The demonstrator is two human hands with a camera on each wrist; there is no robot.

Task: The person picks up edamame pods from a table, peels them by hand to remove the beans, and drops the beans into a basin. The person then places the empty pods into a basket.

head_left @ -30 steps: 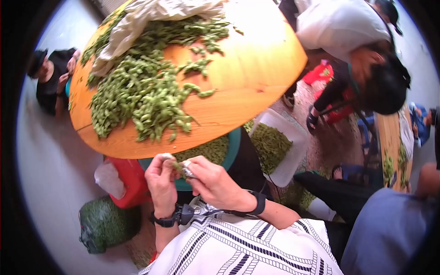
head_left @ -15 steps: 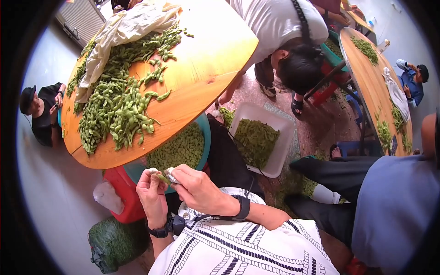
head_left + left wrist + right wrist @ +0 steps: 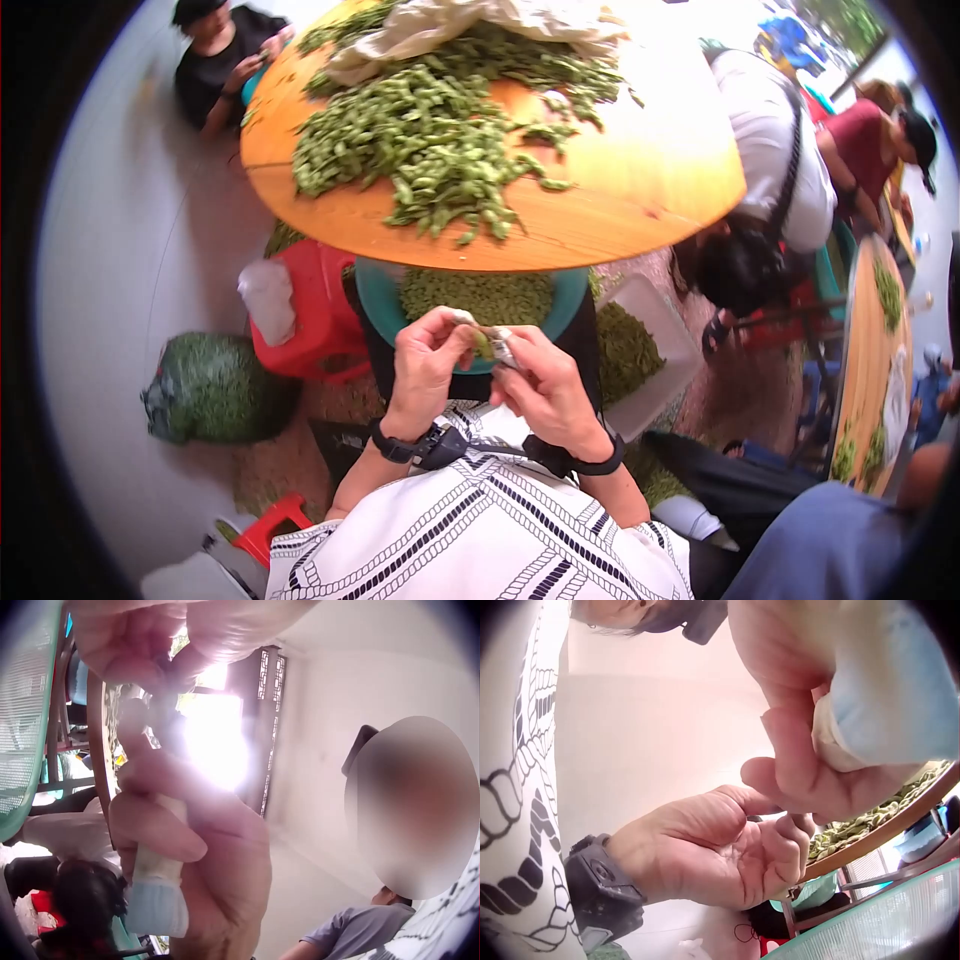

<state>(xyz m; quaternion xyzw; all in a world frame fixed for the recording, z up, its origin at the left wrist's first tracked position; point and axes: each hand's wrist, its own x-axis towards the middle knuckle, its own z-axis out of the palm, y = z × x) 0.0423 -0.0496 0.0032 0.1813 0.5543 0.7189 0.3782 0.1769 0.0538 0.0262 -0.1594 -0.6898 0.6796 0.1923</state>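
Observation:
Both hands meet over a teal basin (image 3: 372, 300) of shelled green beans. My left hand (image 3: 425, 365) pinches a green soybean pod (image 3: 484, 346) with thumb and fingertips; a white wrapping (image 3: 462, 317) covers one fingertip. My right hand (image 3: 545, 385) pinches at the other end of the pod, with a whitish wrapping (image 3: 503, 347) at its fingers. In the left wrist view, a white and pale-blue piece (image 3: 157, 904) shows under the right hand's curled fingers. Fingers hide the pod in both wrist views.
A wooden table (image 3: 640, 215) bears a heap of pods (image 3: 400, 130) and a cream cloth (image 3: 470, 25). A red stool (image 3: 315, 310) and a stuffed green bag (image 3: 220, 390) are on the left. A white bin (image 3: 665, 365) stands right of the basin. Other people work around.
The head view has swung about, bringing the table squarely ahead. Both hands stay together at a pod above the basin; less of the pod shows between the fingers than half a second ago.

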